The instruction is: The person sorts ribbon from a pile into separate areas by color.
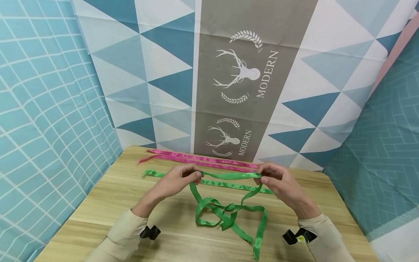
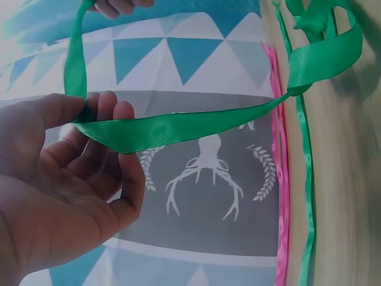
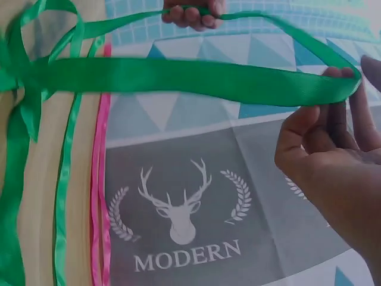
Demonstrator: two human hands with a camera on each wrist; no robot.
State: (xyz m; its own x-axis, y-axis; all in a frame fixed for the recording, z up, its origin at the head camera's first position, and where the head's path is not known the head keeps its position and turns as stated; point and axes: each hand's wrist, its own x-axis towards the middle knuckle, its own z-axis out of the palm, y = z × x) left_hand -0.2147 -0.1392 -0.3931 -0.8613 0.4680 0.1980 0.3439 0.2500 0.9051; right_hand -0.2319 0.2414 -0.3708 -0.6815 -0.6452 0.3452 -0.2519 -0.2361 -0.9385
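A long green satin ribbon [image 1: 229, 176] stretches between both hands, raised over the table. My left hand [image 1: 178, 179] pinches it between thumb and fingers, and the left wrist view shows the ribbon [image 2: 172, 128] turning round the fingertips. At the other end of the span, my right hand [image 1: 279, 183] pinches the ribbon [image 3: 202, 80], which bends back at the fingers. Below the hands both lengths run down to loops [image 1: 207, 211] and a crossing or knot near the middle. One tail [image 1: 258, 236] trails toward the front of the table.
Another green ribbon [image 1: 226, 183] lies straight across the wooden table [image 1: 131, 211], behind the loops. Two pink ribbons [image 1: 196, 158] lie side by side along the back edge. Patterned cloth [image 1: 170, 72] with deer heads and triangles hangs behind; blue tile-print cloth [image 1: 42, 109] borders the left.
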